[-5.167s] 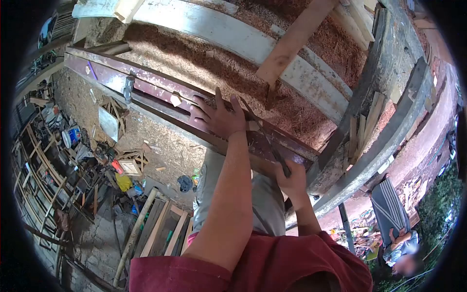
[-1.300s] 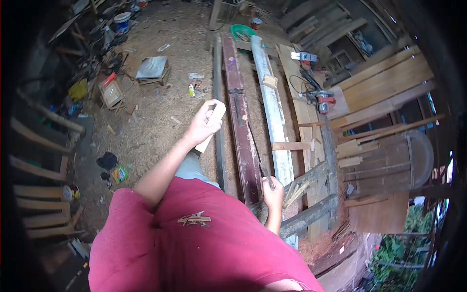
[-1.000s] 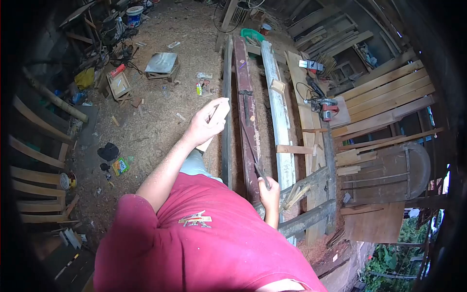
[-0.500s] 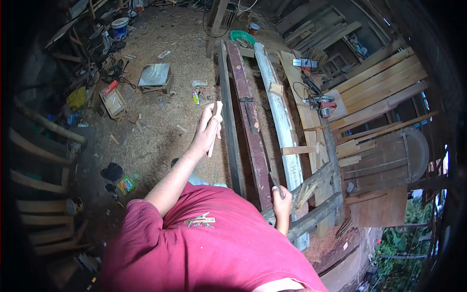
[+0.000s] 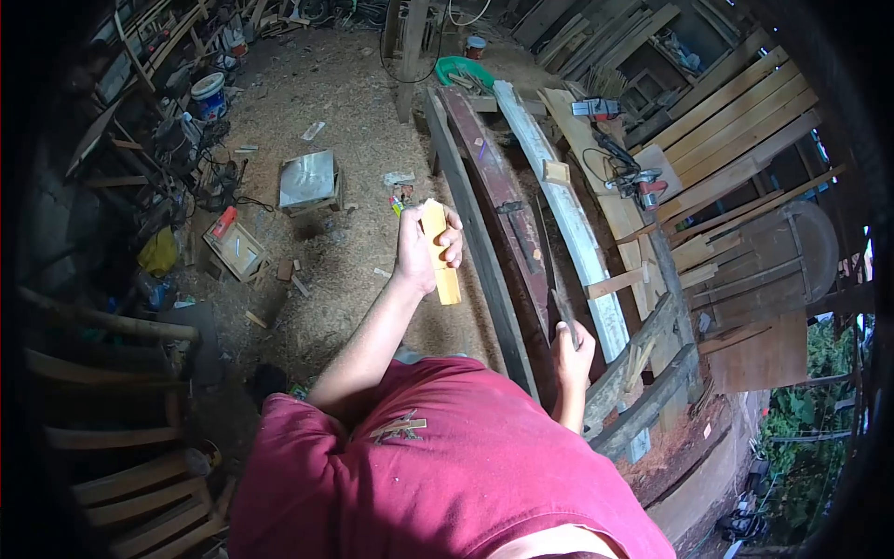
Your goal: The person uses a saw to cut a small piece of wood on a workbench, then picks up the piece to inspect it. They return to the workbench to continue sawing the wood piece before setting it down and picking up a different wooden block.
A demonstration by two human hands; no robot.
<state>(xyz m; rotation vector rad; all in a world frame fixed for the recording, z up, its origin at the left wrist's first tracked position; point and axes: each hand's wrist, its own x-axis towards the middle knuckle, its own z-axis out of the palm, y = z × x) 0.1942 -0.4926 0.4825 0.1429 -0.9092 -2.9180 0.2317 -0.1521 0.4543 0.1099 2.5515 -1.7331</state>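
I see the left hand (image 5: 421, 250) raised in the middle of the frame, fingers curled round a short yellow wooden block (image 5: 446, 282). The block stands nearly upright, its lower end poking out below the fist. It hangs over the sawdust-strewn floor (image 5: 326, 252), just left of the table's grey edge beam (image 5: 480, 256).

The right hand (image 5: 570, 343) is lower and to the right, closed on the handle end of a long thin dark metal tool (image 5: 549, 265). The tool's blade runs up-frame along the long dark reddish-brown plank (image 5: 494, 182).

The plank's long axis runs from lower centre to upper centre, roughly in line with the block. The right hand rests at the plank, while the left, with the block, is apart from it on the left side.
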